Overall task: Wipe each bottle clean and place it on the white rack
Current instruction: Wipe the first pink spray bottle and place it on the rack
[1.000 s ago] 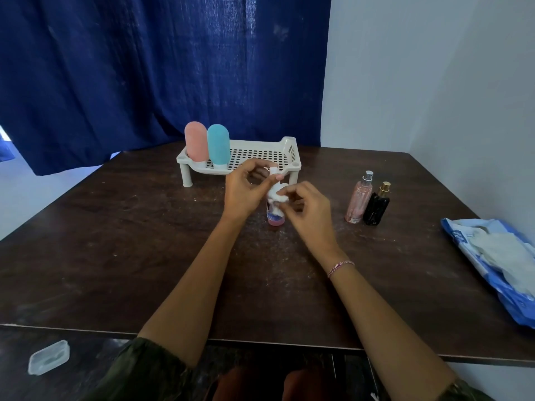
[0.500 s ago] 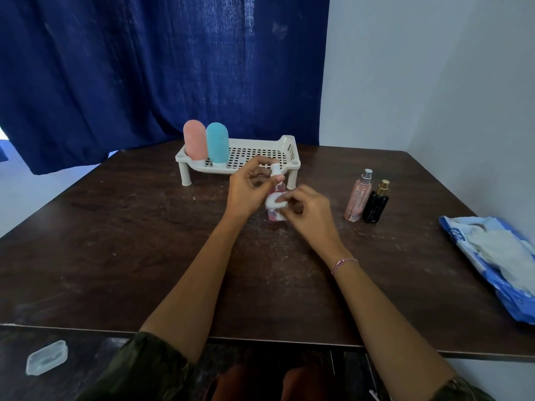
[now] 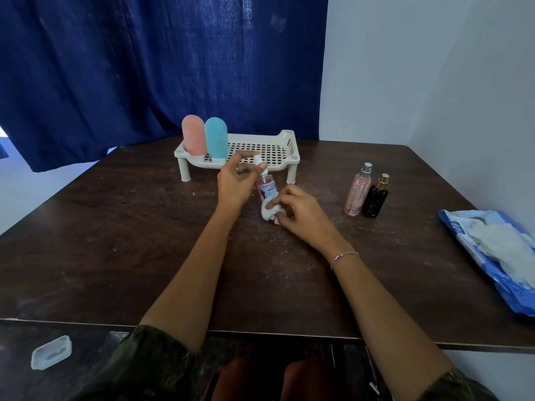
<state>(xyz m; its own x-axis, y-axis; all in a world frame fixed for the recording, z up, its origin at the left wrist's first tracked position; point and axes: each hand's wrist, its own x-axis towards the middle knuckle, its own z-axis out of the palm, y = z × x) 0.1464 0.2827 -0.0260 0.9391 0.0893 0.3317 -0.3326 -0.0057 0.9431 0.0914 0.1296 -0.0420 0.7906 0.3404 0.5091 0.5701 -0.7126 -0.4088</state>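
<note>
Above tabletop (image 3: 144, 241), left hand (image 3: 236, 183) grips bottle (image 3: 267, 188) (right hand (image 3: 301, 211) pinches wipe (image 3: 269, 211)).

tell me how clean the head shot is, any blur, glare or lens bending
Head view: daylight glows through the curtain at top centre; faint sheen on the table right of the rack, no hard glare; the wall corner at right leans, a wide-lens effect; the label of the bottle in the left hand is too soft to read.
</note>
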